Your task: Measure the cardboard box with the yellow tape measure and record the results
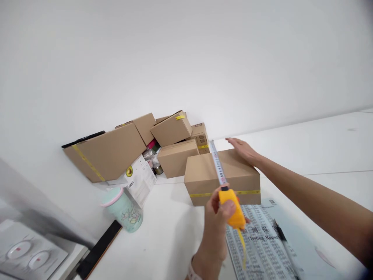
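Note:
My left hand [215, 221] is closed around a yellow tape measure [232, 208]. Its blade [218, 163] is pulled out and runs away from me over the top of a brown cardboard box [201, 171]. A yellow strap [243, 249] hangs from the tape measure's lower end. With fingers stretched out, my right hand [244, 151] rests along the box's right far edge. Yellow tape [201, 194] crosses the near side of the box. Whether the blade touches the box top is hard to judge.
Several cardboard boxes [171, 130] are piled against the wall at the left back. A mint jar [125, 212] with a pink-rimmed lid stands left. Nearer me lie a printed report sheet [256, 241] and a pen [281, 233]. A black bar [99, 249] lies lower left.

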`<state>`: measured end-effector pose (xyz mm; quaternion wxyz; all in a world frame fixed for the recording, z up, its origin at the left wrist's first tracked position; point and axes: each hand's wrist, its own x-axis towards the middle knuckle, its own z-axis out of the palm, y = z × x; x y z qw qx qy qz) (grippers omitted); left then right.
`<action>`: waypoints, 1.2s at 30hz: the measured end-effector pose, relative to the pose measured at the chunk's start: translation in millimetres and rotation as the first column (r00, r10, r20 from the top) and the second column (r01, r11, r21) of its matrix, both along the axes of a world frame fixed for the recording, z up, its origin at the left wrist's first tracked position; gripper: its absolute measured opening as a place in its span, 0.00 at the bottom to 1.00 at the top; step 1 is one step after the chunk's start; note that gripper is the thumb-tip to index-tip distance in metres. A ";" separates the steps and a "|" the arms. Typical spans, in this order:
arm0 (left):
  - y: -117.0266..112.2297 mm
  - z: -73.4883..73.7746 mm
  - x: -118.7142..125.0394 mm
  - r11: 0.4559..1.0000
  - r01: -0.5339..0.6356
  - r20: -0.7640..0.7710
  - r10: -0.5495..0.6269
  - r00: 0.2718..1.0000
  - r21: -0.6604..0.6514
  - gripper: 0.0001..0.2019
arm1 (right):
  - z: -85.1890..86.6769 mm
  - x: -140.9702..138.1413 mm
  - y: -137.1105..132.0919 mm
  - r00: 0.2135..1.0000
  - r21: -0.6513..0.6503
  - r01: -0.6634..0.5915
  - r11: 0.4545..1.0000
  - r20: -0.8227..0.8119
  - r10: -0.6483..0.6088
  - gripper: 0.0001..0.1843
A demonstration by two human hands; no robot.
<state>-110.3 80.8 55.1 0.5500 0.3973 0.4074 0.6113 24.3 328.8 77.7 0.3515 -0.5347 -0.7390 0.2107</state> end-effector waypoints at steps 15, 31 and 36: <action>27.0 -25.8 -106.7 0.915 -0.374 -0.003 0.379 0.925 0.148 0.33 | -31.8 71.2 -119.9 0.874 -0.274 -0.299 0.914 -0.462 0.148 0.35; 11.7 38.8 -70.0 0.952 -0.257 0.113 0.240 0.964 0.167 0.24 | 15.5 97.0 -105.9 0.953 -0.385 0.038 0.922 -0.263 -0.149 0.31; 18.9 53.3 -62.7 0.942 -0.257 0.105 0.240 0.965 0.213 0.21 | 25.3 100.9 -107.1 0.965 -0.311 0.047 0.949 -0.233 -0.124 0.28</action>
